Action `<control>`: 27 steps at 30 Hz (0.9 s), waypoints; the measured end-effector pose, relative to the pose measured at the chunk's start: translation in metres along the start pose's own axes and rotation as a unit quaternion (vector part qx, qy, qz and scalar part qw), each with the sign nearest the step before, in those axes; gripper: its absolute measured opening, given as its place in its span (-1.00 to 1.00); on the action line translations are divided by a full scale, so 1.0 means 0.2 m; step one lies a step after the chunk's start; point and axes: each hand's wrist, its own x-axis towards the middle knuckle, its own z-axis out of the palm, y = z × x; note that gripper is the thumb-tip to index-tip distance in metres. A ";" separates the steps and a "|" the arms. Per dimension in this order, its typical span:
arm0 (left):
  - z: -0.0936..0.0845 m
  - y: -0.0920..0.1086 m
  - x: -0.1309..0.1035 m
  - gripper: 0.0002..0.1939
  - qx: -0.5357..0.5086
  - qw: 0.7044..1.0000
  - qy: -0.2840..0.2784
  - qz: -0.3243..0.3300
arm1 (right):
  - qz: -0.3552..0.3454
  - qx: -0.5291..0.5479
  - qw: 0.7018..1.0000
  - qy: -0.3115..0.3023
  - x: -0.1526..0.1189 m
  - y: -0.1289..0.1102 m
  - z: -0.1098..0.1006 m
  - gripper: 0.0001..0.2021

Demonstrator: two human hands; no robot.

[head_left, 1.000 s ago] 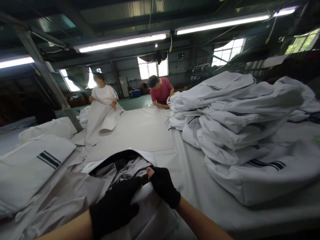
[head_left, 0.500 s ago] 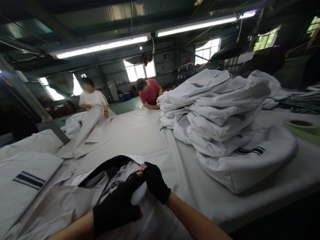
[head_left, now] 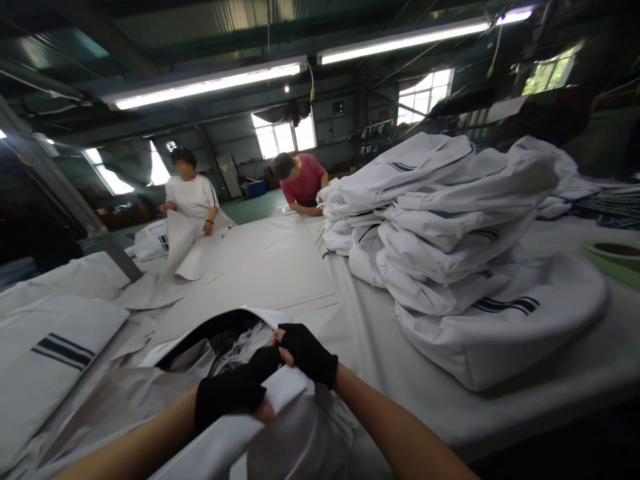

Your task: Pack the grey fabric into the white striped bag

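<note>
A white bag lies at the near edge of the table, its dark-lined opening showing crumpled greyish paper inside. My left hand, in a black fingerless glove, grips the bag's edge, with a white flap under its thumb. Right beside it, my right hand, gloved the same way, pinches the edge at the corner of the opening. The fingertips of both hands meet there. To the left lies another white bag with a dark green striped band.
A tall pile of white striped bags stands on the right, with a green tape roll beyond it. Flat pale sheets cover the table's middle. Two people work at the far side. A metal post rises at left.
My left hand has shifted slightly up and right, and the white flap under it now shows more. At the far left, the person in white has lifted a sheet higher.
</note>
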 end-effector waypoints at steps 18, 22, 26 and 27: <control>-0.07 0.06 -0.10 -0.19 -0.199 0.978 -0.051 -0.037 | -0.025 -0.088 0.991 0.096 0.03 0.01 0.03 -0.69; -0.05 0.10 -0.09 -0.23 -0.130 0.989 -0.042 -0.064 | -0.012 -0.107 0.988 0.108 0.07 0.04 0.02 -0.69; -0.05 0.16 -0.06 -0.14 -0.246 0.959 -0.008 -0.140 | 0.000 -0.121 0.983 0.136 0.15 0.07 -0.01 -0.67; -0.07 0.18 -0.05 -0.10 -0.284 0.946 -0.014 -0.156 | -0.001 -0.125 0.982 0.142 0.17 0.08 -0.01 -0.67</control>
